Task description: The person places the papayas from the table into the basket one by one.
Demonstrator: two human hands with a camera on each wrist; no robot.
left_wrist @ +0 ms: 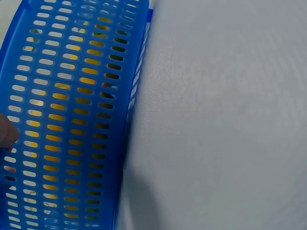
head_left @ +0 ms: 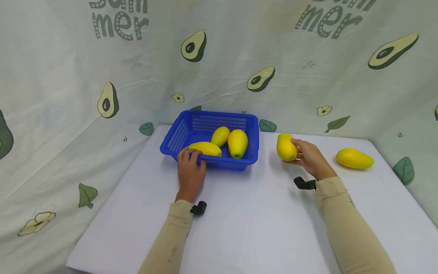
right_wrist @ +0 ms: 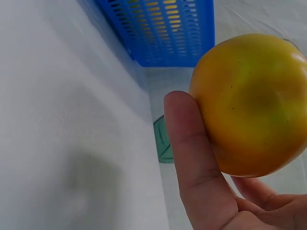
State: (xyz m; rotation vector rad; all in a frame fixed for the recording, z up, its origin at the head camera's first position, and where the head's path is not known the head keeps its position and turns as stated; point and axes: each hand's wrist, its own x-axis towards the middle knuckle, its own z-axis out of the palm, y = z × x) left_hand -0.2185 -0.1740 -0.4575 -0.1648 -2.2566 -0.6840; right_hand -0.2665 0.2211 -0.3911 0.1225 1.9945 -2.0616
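Observation:
A yellow mango (head_left: 286,147) is held above the table in my right hand (head_left: 312,156), to the right of the blue plastic basket (head_left: 236,161). In the right wrist view the thumb (right_wrist: 188,143) lies along one side of this mango, with other fingers partly hidden behind it. My left hand (head_left: 190,173) grips the basket's near rim at its left part, fingers over the edge and thumb on the outer wall. Inside the basket are three mangoes: one lying along the front (head_left: 207,148), one behind it (head_left: 220,136), and one at the right (head_left: 237,143).
Another mango (head_left: 354,158) lies on the white table (head_left: 253,228) to the right of my right hand. A pale cloth (head_left: 222,76) printed with avocados and leaves hangs right behind the table. Each wrist carries a small black camera (head_left: 199,208).

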